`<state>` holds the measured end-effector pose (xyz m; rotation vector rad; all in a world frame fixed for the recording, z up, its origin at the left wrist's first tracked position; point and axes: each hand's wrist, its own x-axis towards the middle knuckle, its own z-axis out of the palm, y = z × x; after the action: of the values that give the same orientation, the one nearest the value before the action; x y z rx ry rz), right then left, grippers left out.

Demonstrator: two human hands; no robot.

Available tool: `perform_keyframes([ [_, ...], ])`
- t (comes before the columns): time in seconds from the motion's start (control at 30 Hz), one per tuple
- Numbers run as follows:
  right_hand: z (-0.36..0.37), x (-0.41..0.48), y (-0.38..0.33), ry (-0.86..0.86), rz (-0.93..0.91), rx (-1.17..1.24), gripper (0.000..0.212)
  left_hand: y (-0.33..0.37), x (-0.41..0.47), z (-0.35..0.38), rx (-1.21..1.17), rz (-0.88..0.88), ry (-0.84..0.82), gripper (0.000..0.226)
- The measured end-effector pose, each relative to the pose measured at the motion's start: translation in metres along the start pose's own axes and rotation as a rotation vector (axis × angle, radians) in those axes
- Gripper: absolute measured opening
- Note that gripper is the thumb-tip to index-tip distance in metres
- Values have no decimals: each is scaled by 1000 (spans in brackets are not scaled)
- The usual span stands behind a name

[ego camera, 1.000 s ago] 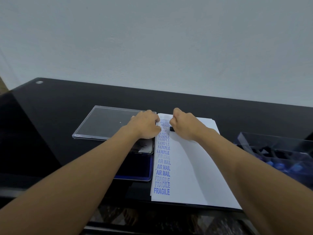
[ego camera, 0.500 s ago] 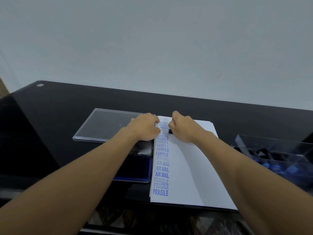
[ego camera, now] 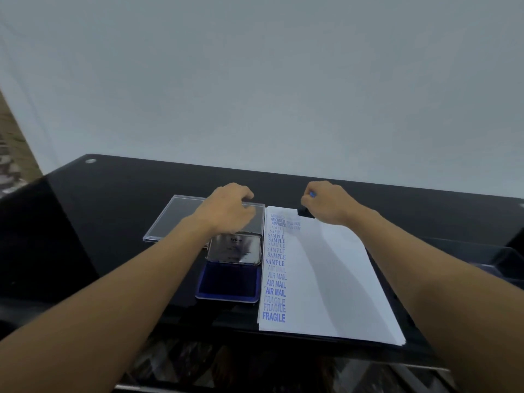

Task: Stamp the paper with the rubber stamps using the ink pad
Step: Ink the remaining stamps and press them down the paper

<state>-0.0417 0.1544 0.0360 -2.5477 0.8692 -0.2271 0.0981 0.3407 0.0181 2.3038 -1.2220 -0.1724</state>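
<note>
The right hand [ego camera: 330, 202] was closed round the top of a rubber stamp [ego camera: 305, 212], whose dark base was held at the far edge of the paper [ego camera: 326, 279]. The stamp was judged light and rigid, best taken by its small grip and kept level. The left hand [ego camera: 229, 207], loosely bent and holding nothing, was held just beyond the open ink pad [ego camera: 229, 282].

Office workspace, by the look of it: a glossy black desk [ego camera: 113, 211] before a plain pale wall [ego camera: 255, 80], an open blue ink pad [ego camera: 229, 282], and paper [ego camera: 326, 279] stamped AMENDED, SAMPLE, AIR MAIL, FRAGILE.
</note>
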Motion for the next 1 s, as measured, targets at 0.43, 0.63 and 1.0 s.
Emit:
perform_keyframes([
  [0.43, -18, -43, -25, 39, -46, -2, 30, -18, -51, -25, -1, -71, 51, 43],
  [0.63, 3, -65, -48, -20, -136, -29, 16, -37, -78, -17, -39, -142, 95, 42],
  [1.0, 57, -79, -89, -130, -245, -65, 17, -74, -115, 18, -2, -120, 165, 44],
])
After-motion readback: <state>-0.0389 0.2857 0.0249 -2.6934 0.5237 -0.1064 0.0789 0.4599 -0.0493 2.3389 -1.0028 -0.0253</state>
